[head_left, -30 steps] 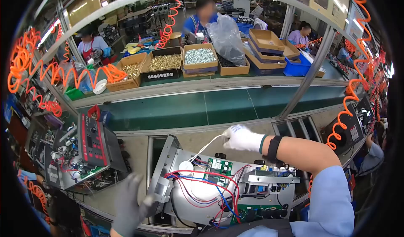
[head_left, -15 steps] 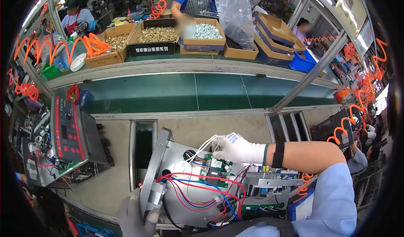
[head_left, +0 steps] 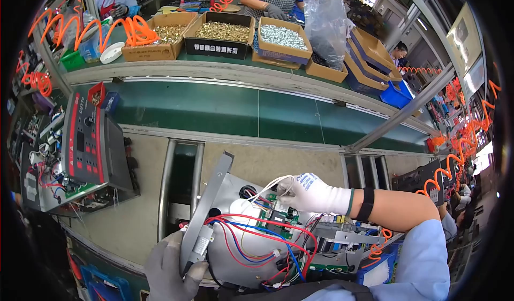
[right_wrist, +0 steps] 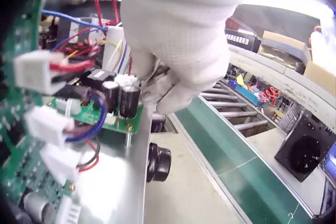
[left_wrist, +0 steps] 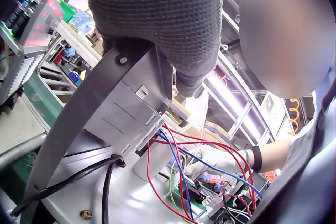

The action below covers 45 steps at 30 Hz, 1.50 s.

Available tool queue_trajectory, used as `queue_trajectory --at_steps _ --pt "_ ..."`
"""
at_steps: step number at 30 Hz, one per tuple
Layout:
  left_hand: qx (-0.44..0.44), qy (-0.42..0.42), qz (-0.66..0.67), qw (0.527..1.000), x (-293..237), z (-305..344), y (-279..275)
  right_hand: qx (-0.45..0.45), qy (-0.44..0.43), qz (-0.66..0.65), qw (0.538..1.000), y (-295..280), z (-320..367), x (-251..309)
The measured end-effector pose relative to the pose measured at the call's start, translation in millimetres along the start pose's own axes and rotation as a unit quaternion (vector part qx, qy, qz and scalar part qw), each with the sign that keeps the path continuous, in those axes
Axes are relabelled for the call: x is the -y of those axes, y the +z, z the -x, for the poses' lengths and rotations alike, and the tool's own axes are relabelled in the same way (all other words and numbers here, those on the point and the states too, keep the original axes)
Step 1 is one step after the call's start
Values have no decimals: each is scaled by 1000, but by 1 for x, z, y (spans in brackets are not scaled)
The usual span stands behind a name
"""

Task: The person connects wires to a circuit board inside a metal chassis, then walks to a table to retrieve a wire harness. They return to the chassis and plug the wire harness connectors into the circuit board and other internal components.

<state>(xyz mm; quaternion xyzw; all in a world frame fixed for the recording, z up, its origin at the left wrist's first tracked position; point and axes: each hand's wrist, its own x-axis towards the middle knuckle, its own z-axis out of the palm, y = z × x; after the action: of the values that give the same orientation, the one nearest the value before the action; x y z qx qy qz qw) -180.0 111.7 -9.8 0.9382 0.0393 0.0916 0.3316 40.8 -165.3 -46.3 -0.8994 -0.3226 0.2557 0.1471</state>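
My right hand [head_left: 310,193], in a white glove, pinches the looped white wires [head_left: 267,187] over the green circuit board [head_left: 276,227]. In the right wrist view its curled fingertips hide the wire ends and come close beside the board's black capacitors [right_wrist: 129,100]. A grey glove covers my left hand [head_left: 170,271], which grips the upright end panel [head_left: 210,202] of an open metal chassis, thumb on the near side. The left wrist view shows that glove [left_wrist: 157,16] over the panel's bent edge. Red wires [head_left: 257,216] arch across the chassis, near a white cylinder [head_left: 242,211].
An open machine with a red-striped front [head_left: 85,140] stands at left. Steel rollers [head_left: 167,194] cross the bench. Beyond the green belt [head_left: 209,113] sit boxes of brass-coloured [head_left: 222,32] and silvery fittings [head_left: 284,36]. Orange coiled hoses [head_left: 134,31] hang at both sides. Other people work behind.
My left hand has come onto the end panel and grips it. The right hand has moved down toward the circuit board, and the stretched white wires now bend in a loop.
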Motion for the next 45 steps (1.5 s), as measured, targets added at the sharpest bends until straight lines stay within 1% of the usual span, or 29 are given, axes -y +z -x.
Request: queue_trajectory --at_steps 2,3,6,10,13,15,16,17,19,20,21,22,23,24,26,27,29,30,31,32,33,35,37,39,40,41,43,44,45 --pt "-18 9 -3 1000 4 2 5 42 -36 6 998 -4 -3 -6" --pt "-36 22 -10 999 4 1 7 43 -33 6 998 -5 -5 -5" --pt "-28 8 -5 1000 -2 1 3 51 -22 58 997 -3 -8 2" --pt "-28 26 -20 999 -11 1 -3 34 -32 82 996 -1 -8 5" --pt "-9 7 -22 1000 -6 3 2 19 -26 83 996 -11 -9 9" --pt "-29 11 -1 1000 -3 5 3 99 -6 -12 995 -24 -10 7" --pt "-11 -12 20 1000 -7 5 0 103 7 43 994 -28 -6 9" --pt "-12 -6 9 1000 -11 5 0 108 19 100 989 -33 0 11" --pt "-110 96 -180 973 -23 8 1 49 -6 141 989 -47 33 22" --pt "-84 139 -244 956 -35 20 0 27 -31 134 990 -55 54 25" --pt "-72 205 -208 954 -46 28 9 3 -54 126 991 -62 78 31" --pt "0 255 -166 953 -57 34 20 -9 -78 82 994 -62 98 33" --pt "105 281 -127 946 -68 33 31 -21 -104 43 993 -62 116 35" --pt "130 276 -90 948 -69 34 57 -64 -152 31 986 -59 135 39" --pt "189 263 -203 924 -68 22 101 -108 -192 -19 975 -43 164 41" --pt "189 266 -211 921 -61 15 119 -127 -214 -49 967 -32 176 38" --pt "218 313 -297 875 -50 2 138 -194 -239 -92 947 -21 205 37" --pt "222 317 -305 870 -51 0 135 -211 -217 -56 952 -22 221 34" --pt "207 281 -268 898 -53 -1 129 -245 -212 -32 945 -15 231 20" --pt "192 245 -231 922 -53 -1 125 -267 -185 -62 944 -10 243 8" --pt "201 251 -240 916 -51 0 121 -289 -157 -91 940 -8 250 0" --pt "115 128 -177 969 -45 -1 120 -324 -45 -170 930 -13 268 5" --pt "109 132 -210 963 -36 -9 134 -347 -31 -178 920 -14 267 2" --pt "43 167 -187 967 -37 -22 143 -333 -57 -212 917 -9 254 -5" --pt "94 104 -227 964 -39 -29 143 -331 -69 -206 918 -8 247 -4" --pt "94 102 -228 964 -43 -33 142 -327 -83 -200 920 -8 239 -3" --pt "131 19 -228 965 -52 -33 135 -318 -81 -222 918 -6 222 -4" --pt "93 36 -198 975 -52 -28 132 -310 -67 -225 921 -4 212 -8" --pt "94 30 -199 975 -53 -25 130 -301 -53 -229 924 0 203 -12"
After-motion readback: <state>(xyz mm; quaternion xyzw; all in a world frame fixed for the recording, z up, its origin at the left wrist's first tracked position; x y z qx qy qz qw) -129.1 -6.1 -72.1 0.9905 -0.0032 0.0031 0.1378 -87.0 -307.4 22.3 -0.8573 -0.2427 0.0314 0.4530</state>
